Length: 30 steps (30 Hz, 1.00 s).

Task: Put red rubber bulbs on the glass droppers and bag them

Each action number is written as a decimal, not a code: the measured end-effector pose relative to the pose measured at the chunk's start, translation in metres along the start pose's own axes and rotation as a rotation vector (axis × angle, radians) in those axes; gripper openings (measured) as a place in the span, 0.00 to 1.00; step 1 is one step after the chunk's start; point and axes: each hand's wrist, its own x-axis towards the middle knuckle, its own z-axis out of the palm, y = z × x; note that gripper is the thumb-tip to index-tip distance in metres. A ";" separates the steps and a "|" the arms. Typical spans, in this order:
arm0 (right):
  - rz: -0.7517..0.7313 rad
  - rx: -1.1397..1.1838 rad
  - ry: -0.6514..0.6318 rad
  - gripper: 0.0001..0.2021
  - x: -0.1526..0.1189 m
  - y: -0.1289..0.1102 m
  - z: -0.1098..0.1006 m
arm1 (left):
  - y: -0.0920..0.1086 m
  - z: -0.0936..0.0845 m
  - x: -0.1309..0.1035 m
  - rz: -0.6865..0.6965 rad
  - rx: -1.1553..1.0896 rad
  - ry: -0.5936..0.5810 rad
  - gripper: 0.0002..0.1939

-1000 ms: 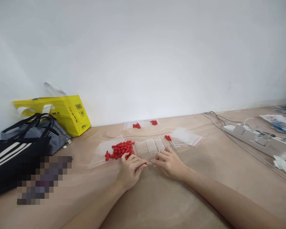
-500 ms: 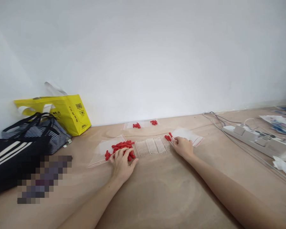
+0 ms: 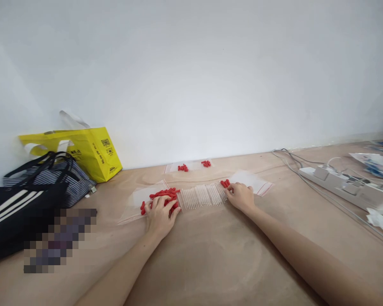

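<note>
Several red pieces (image 3: 164,194) lie heaped on a clear zip bag (image 3: 134,205) left of centre. Over this heap rests my left hand (image 3: 160,216), fingers curved among the pieces; whether it grips one is hidden. A row of thin whitish sticks (image 3: 201,196) lies side by side on the table. My right hand (image 3: 241,196) is at the row's right end, thumb and forefinger closed together; what they hold is too small to make out. Red tips (image 3: 225,183) show just beyond those fingers. Another clear bag (image 3: 252,180) lies behind the right hand.
At the back, a clear bag (image 3: 194,167) carries two small red groups. A yellow bag (image 3: 105,155) and a black bag with white stripes (image 3: 25,212) stand at left. A white power strip (image 3: 344,185) with cables and plastic packets (image 3: 376,165) lie at right.
My right hand has shifted slightly left and toward the row; the red-tipped stick that stuck up from its fingers no longer shows. My left hand has moved slightly left over the red heap.
</note>
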 end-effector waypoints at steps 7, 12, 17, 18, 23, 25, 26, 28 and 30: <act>0.101 -0.079 -0.137 0.12 0.014 -0.018 0.003 | 0.005 -0.002 0.001 0.003 -0.015 0.006 0.07; 0.135 -0.098 -0.179 0.12 0.019 -0.020 0.006 | 0.010 -0.008 -0.001 0.003 -0.061 0.113 0.08; 0.135 -0.114 -0.202 0.13 0.018 -0.020 0.005 | 0.018 -0.014 -0.008 0.259 -0.292 -0.029 0.09; 0.128 -0.117 -0.201 0.14 0.018 -0.021 0.004 | 0.019 -0.014 -0.009 0.303 -0.337 -0.092 0.09; 0.018 -0.114 -0.169 0.15 0.006 -0.022 -0.005 | 0.022 -0.019 -0.011 0.317 -0.420 -0.291 0.11; -0.105 -0.080 -0.169 0.13 -0.004 -0.021 -0.009 | 0.023 -0.021 -0.011 0.267 -0.407 -0.285 0.13; -0.199 -0.049 -0.172 0.11 -0.010 -0.020 -0.011 | 0.024 -0.021 -0.011 0.245 -0.398 -0.277 0.13; -0.398 0.014 -0.169 0.09 -0.021 -0.018 -0.012 | 0.027 -0.020 -0.011 0.220 -0.379 -0.266 0.13; -0.547 0.046 -0.165 0.07 -0.030 -0.015 -0.013 | 0.030 -0.016 -0.011 0.213 -0.358 -0.264 0.11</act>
